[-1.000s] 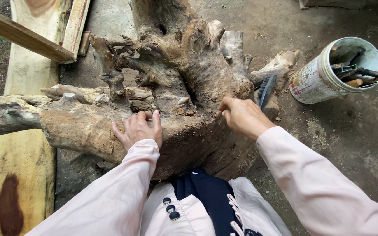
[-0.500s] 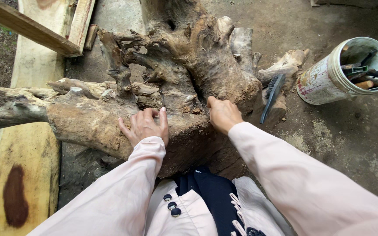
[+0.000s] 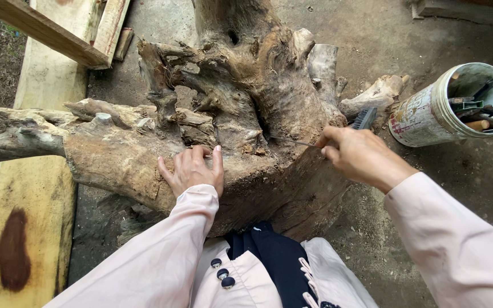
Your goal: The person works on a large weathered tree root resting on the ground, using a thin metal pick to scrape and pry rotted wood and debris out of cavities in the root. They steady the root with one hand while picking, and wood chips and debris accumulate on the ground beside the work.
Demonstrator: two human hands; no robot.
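Nearest: my 2 pale pink sleeves and a dark garment with buttons at the bottom edge of the view. I am bent over the work.

Left hand (image 3: 192,170): palm down, fingers spread flat on the near flank of the big root stump (image 3: 241,131). Grip released, holding nothing; by my reading it braces the wood. Wrist straight, forearm running down and to the left.

Right hand (image 3: 356,155): clenched around the handle of a wire brush (image 3: 364,118). The dark bristle head sticks out past my knuckles, up against the stump's right side, just beside a pale broken root (image 3: 375,94). Forearm comes in from the lower right, wrist slightly cocked.

Step in hand, as I judge it: scrubbing dirt and loose rot off the stump's right flank. The next stroke calls for a firm brace from the left and bristles kept angled into the crevices.

Stump sits on the bare concrete floor (image 3: 372,34), a long root arm (image 3: 18,140) reaching left over a yellow plank (image 3: 24,228) with a dark stain.

Right, beyond the brush: 1 worn paint can (image 3: 429,114) lying tilted, tools inside; kinds too small to tell.

Farthest: lumber boards (image 3: 58,40) at the upper left.
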